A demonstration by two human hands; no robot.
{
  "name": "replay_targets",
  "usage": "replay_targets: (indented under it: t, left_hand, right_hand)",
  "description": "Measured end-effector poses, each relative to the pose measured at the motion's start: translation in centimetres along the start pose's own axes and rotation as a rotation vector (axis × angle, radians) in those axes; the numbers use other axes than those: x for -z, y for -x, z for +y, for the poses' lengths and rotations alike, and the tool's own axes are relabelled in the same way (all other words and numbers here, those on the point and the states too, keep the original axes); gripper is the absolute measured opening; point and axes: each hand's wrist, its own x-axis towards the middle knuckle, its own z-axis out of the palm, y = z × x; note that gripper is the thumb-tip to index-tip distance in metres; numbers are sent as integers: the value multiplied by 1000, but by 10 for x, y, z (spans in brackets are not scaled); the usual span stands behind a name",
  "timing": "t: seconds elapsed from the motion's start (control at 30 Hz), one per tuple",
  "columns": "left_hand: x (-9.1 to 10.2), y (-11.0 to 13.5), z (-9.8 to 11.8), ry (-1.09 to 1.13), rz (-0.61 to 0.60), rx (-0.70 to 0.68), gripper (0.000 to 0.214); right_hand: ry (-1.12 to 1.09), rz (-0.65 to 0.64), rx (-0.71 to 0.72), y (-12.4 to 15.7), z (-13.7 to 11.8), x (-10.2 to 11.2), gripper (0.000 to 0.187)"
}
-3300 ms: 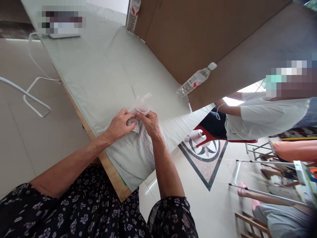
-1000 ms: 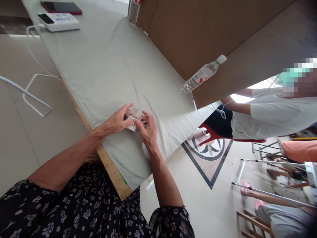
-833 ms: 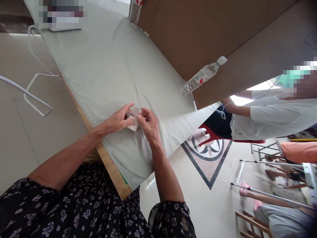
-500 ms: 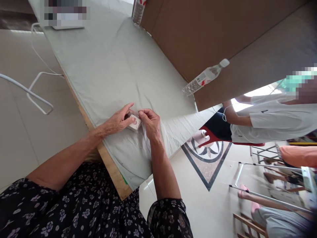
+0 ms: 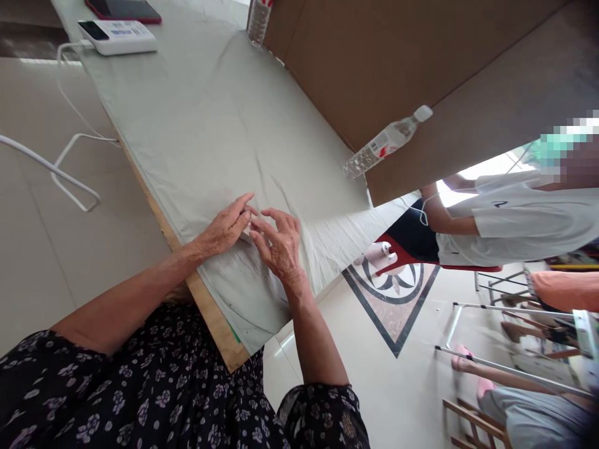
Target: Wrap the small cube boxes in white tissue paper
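Low over the near end of the cloth-covered table (image 5: 196, 125), my left hand (image 5: 219, 231) is closed around a small pale box-shaped block (image 5: 246, 233). Most of the block is hidden behind my fingers, so its kind cannot be made out. My right hand (image 5: 281, 249) is just to the right of it, fingers bent but spread apart. The fingertips of that hand are close to the block's right side; whether they touch it I cannot tell.
A large cardboard panel (image 5: 365, 68) stands along the far right side, with clear bottles (image 5: 381, 149) against it. At the upper left lie a white power bank (image 5: 126, 38) with a cable and a phone (image 5: 124, 9). A person in a white shirt (image 5: 528, 218) sits on the right.
My right hand has opened from a pinch at the block's edge, its fingers now spread. My left thumb has shifted up, and less of the block shows.
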Motion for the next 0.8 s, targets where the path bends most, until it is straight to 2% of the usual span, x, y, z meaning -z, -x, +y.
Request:
replay_targets:
  t: [0.07, 0.17, 0.3, 0.43, 0.5, 0.57, 0.67, 0.73, 0.8]
  left_hand:
    - [3, -1, 2, 64, -14, 46, 61]
    - [7, -3, 4, 112, -33, 71, 61]
    - [8, -4, 3, 40, -42, 53, 63]
    - [6, -4, 2, -22, -8, 14, 59]
    - [4, -4, 1, -47, 16, -2, 58]
    - [3, -4, 1, -62, 42, -16, 58]
    - [1, -3, 0, -76, 75, -37, 58]
    - [0, -3, 0, -89, 89, -49, 57]
    - [-1, -2, -1, -102, 107, -57, 56]
  right_hand:
    - [76, -46, 37, 3, 1, 1, 28]
    - [128, -27, 32, 8, 3, -2, 28]
    - [26, 92, -34, 20, 4, -6, 28]
    - [-104, 216, -136, 25, 5, -1, 34]
    - [-112, 192, -140, 22, 6, 1, 44]
    - [-64, 110, -105, 18, 6, -2, 55]
    - [75, 35, -60, 12, 5, -11, 46]
    - [128, 44, -52, 12, 4, -17, 38]
    - [108, 75, -63, 16, 4, -19, 40]
